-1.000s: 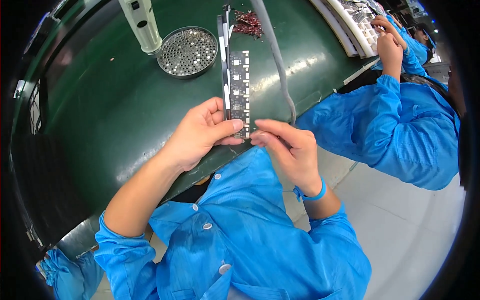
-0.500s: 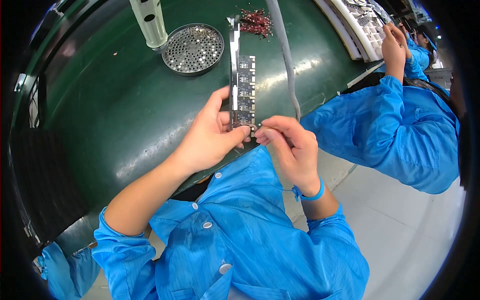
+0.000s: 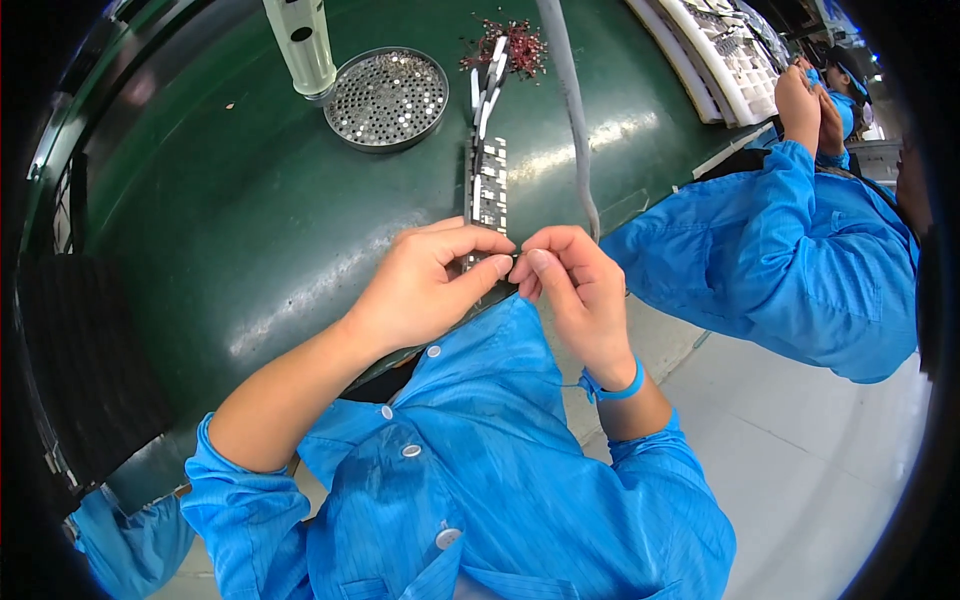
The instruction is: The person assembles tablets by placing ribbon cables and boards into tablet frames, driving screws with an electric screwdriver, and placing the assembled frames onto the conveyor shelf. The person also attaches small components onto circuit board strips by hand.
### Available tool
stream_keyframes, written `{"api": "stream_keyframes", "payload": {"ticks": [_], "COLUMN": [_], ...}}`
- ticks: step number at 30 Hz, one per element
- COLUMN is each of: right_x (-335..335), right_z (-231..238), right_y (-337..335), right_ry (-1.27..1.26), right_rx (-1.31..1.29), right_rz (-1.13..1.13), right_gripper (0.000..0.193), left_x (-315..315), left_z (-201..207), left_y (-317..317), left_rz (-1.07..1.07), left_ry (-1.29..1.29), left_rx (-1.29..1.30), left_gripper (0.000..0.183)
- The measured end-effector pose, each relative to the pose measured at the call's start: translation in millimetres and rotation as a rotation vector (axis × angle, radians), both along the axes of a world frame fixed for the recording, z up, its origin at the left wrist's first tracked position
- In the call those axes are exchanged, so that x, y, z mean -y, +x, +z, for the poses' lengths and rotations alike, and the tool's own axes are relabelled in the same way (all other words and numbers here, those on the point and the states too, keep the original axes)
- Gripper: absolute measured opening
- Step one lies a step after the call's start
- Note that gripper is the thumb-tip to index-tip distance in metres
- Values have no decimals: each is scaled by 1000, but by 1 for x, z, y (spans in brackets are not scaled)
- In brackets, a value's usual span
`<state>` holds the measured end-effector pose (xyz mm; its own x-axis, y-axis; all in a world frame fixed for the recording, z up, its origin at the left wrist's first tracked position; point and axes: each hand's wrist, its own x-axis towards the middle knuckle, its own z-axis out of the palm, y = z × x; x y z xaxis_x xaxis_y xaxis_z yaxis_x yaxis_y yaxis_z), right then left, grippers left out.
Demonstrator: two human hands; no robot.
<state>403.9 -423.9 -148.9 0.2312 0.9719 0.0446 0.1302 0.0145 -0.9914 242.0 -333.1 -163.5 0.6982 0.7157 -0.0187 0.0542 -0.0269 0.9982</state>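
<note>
Circuit-board strip (image 3: 490, 185): its near end sits between the two hands at the near edge of the worktop (image 3: 300, 220), and the rest runs away from that edge toward the far side. Half a second ago the left thumb alone lay on the strip's face; now the left hand's (image 3: 425, 270) index finger has come across above it, its tip close to the thumb and beside the right fingertips. The left hand is curled around the near end and seems to hold it, though its lower fingers are hidden. The right hand (image 3: 580, 285) has thumb and forefinger drawn together in a pinch at the same end; whether something tiny is caught there, I cannot tell.

The strip has also slid nearer the edge and shows a narrower face, as if tipped. The pale strips (image 3: 487, 105) at its far end now fan toward the red pile (image 3: 522, 48), while the round dish (image 3: 385, 149) stays put. This suggests that the work is fine fingertip handling at the near end, now needing both hands.
</note>
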Motion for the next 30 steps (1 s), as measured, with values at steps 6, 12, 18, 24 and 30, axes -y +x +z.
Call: {"api": "stream_keyframes", "payload": {"ticks": [6,12,18,24,30], "right_x": [-1,-4,-8,-7,-9], "right_z": [-1,3,-4,-1,-6], "right_y": [-3,0,3,1,-9], "right_ry": [13,65,127,-43,-11], "right_rx": [60,307,339,-37,-92], "right_rz": [47,70,4,51,79], "right_gripper": [12,12,8,6,7], "left_x": [0,0,-3,-1,-7], "left_z": [0,1,6,8,8], "left_y": [-1,1,0,4,3], "left_rz": [-21,11,-29,46,21], "left_ry": [109,75,-129,-224,-297], "left_rx": [-61,-40,15,241,267], "left_gripper": [15,13,16,44,60]}}
